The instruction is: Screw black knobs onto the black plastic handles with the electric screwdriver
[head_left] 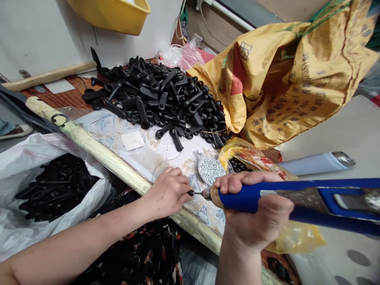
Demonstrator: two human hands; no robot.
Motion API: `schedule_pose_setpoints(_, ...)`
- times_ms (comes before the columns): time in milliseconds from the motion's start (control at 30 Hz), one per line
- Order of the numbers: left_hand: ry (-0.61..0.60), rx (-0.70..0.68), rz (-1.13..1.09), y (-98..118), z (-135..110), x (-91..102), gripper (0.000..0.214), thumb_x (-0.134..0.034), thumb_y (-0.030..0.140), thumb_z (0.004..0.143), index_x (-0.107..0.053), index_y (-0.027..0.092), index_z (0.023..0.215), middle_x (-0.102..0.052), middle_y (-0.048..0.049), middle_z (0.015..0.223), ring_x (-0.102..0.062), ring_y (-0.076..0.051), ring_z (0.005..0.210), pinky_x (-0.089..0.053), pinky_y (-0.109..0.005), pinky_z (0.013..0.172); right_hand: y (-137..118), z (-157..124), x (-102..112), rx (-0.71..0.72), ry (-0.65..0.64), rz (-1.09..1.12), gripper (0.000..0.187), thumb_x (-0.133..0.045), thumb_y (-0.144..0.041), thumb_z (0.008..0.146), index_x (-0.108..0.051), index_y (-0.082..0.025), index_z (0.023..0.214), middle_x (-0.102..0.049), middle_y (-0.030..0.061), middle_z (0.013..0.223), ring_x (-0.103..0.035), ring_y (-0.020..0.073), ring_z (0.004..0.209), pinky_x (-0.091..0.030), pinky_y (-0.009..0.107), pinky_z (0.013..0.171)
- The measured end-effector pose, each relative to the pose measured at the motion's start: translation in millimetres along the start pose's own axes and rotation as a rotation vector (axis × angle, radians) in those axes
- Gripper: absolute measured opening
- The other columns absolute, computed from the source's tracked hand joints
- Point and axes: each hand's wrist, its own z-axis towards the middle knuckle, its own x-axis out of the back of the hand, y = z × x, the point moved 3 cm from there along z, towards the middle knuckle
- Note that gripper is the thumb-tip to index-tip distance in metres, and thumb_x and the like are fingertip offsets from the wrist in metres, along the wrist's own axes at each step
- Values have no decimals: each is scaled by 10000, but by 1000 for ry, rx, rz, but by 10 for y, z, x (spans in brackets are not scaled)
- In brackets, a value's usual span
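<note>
Left hand [168, 194]: fingertips [183, 184] pinching a small black plastic part [190, 192] at the bit of a blue-handled driver [246, 200], clenched in the right hand [255, 209]. Just beside: round dish of small screws [211, 170]. Beyond: heap of black plastic handles [157, 95], yellow woven sack [282, 83], white plastic bag [50, 190] of similar black parts.

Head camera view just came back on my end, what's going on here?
A person's left hand pinches a small black part against the tip of a blue-handled power driver gripped in the right hand. Nearby sits a round dish of small silver screws on a floral-patterned table cover. A large heap of black plastic levers lies beyond, more fill an open white plastic bag at left, and a yellow woven sack slumps at right.
</note>
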Motion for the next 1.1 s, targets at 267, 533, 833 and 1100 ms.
schedule_pose_setpoints(267, 8, 1, -14, 6, -4, 3, 233, -645, 258, 924, -665, 181, 705, -673, -2, 762, -510, -191, 827, -350, -365, 769, 21, 30, -73, -1, -129, -62, 247, -710, -409, 836, -561, -212, 841, -569, -50, 636, -561, 125, 538, -509, 296, 562)
schedule_pose_setpoints(533, 9, 6, -27, 18, 4, 9, 189, -619, 215, 919, -710, 200, 753, -687, -4, 777, -522, -195, 839, -367, -376, 773, 90, 9, -57, -12, -168, -93, 237, -679, -417, 870, -546, -221, 876, -569, -53, 649, -560, 131, 548, -509, 301, 569)
schedule_pose_setpoints(833, 28, 7, -17, 18, -3, -20, 195, -578, 129, 863, -666, 188, 699, -679, -12, 757, -500, -197, 810, -361, -375, 756, 162, 48, -74, -32, -280, -106, 230, -665, -437, 897, -564, -230, 888, -580, -50, 650, -567, 141, 551, -486, 305, 568)
schedule_pose_setpoints(1100, 13, 22, -18, 33, 14, -24, 204, -585, 125, 860, -653, 188, 678, -669, -12, 768, -516, -201, 825, -386, -374, 774, 259, 164, -119, -101, -363, -164, 349, -696, -555, 820, -556, -236, 838, -563, -43, 616, -545, 151, 528, -470, 312, 528)
